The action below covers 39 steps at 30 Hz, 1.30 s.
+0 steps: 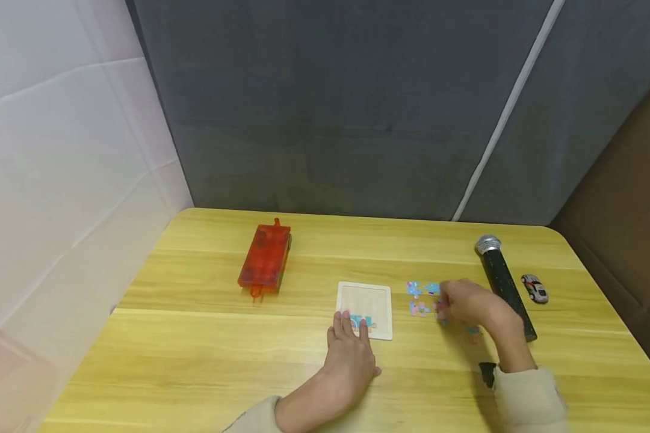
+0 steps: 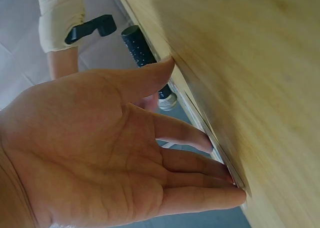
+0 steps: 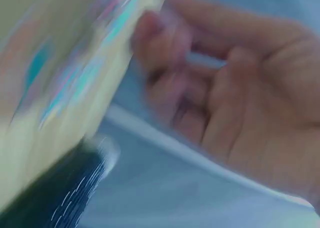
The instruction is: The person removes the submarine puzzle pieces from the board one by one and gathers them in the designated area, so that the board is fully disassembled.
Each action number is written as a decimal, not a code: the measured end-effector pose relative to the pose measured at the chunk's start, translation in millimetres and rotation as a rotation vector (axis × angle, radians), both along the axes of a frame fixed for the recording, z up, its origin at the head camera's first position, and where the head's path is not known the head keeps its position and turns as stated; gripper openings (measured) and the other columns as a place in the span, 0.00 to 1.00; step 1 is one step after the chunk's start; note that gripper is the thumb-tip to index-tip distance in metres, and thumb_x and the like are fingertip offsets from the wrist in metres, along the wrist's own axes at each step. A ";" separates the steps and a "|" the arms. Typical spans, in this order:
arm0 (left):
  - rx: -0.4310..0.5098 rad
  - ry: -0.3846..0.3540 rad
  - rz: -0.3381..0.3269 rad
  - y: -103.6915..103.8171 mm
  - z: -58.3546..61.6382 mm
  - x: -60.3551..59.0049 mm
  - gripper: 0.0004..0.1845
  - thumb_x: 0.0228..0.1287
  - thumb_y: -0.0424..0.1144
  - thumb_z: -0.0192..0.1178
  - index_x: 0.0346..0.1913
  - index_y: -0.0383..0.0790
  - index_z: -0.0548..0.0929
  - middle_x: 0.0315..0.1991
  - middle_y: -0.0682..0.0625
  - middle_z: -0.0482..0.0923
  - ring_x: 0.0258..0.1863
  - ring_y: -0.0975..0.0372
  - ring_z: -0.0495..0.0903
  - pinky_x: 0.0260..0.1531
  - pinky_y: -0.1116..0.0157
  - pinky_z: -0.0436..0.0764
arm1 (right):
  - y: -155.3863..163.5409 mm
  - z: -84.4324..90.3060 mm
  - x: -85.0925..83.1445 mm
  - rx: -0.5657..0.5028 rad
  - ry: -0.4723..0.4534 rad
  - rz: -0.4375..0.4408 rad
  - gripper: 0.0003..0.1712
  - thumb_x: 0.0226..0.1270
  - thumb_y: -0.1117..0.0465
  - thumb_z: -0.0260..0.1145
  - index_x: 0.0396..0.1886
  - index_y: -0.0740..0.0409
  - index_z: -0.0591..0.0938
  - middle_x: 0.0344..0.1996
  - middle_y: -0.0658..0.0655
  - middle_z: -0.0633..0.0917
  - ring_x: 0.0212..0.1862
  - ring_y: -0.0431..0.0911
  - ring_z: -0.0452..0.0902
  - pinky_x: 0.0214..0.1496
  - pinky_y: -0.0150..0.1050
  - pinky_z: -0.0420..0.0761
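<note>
My left hand (image 1: 351, 358) lies with straight fingers over the near edge of a square wooden puzzle tray (image 1: 364, 290). In the left wrist view my left hand's palm (image 2: 115, 158) faces the camera, its fingertips right at the thin tray edge. Joined blue jigsaw pieces (image 1: 367, 321) lie along the tray's near side, partly under the fingers. My right hand (image 1: 468, 304) is low over loose jigsaw pieces right of the tray, fingers curled. The right wrist view is blurred, and I cannot tell whether its fingertips pinch a piece. Other loose jigsaw pieces (image 1: 414, 289) lie just left of it.
A black microphone (image 1: 502, 278) with a silver head lies right of my right hand, a small toy car (image 1: 534, 288) beyond it. Farther left sits a red translucent toy wagon (image 1: 266, 255). A small black object (image 1: 486, 373) shows by my right sleeve. A dark wall panel (image 1: 325, 108) stands behind the table.
</note>
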State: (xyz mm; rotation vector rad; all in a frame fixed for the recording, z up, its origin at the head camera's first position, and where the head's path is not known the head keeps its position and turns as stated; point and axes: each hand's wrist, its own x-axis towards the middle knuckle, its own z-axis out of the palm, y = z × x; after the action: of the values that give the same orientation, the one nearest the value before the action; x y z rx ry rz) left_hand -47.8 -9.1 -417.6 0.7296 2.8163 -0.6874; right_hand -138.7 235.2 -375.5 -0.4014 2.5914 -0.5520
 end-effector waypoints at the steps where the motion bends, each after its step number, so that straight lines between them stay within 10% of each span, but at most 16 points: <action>1: -0.002 -0.005 0.002 -0.4 0.0 -0.2 0.45 0.77 0.75 0.49 0.81 0.47 0.75 0.75 0.35 0.76 0.76 0.44 0.77 0.66 0.58 0.86 | -12.8 0.0 0.8 -0.043 0.049 0.054 0.08 0.76 0.68 0.72 0.35 0.60 0.83 0.26 0.51 0.82 0.27 0.41 0.72 0.31 0.35 0.76; 7: -0.014 -0.023 -0.034 -1.8 -4.9 -3.0 0.44 0.79 0.73 0.50 0.81 0.44 0.74 0.74 0.35 0.76 0.76 0.43 0.76 0.66 0.56 0.86 | -84.2 -16.5 11.5 -0.113 0.230 0.285 0.08 0.73 0.66 0.76 0.48 0.62 0.87 0.41 0.54 0.85 0.39 0.43 0.81 0.41 0.35 0.85; 28: -0.029 -0.044 -0.013 0.0 -2.9 -4.8 0.45 0.81 0.72 0.48 0.84 0.43 0.69 0.76 0.34 0.74 0.77 0.43 0.75 0.67 0.55 0.85 | -115.4 -34.9 22.7 -0.102 0.345 0.098 0.13 0.66 0.76 0.76 0.32 0.60 0.80 0.25 0.51 0.80 0.28 0.42 0.73 0.27 0.32 0.75; 39: -0.032 -0.025 -0.014 0.9 -17.3 -5.7 0.44 0.80 0.73 0.47 0.84 0.47 0.70 0.75 0.33 0.74 0.77 0.42 0.75 0.68 0.55 0.84 | -95.3 -35.2 11.0 -0.190 0.222 0.060 0.13 0.69 0.77 0.73 0.33 0.58 0.80 0.27 0.50 0.83 0.29 0.40 0.73 0.31 0.30 0.75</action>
State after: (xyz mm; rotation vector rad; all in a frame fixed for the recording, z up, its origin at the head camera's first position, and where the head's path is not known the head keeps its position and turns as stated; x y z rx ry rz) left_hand -53.5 -8.2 -434.9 0.7479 2.7734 -0.7185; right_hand -127.7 139.9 -410.7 -0.6332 2.7346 -0.7755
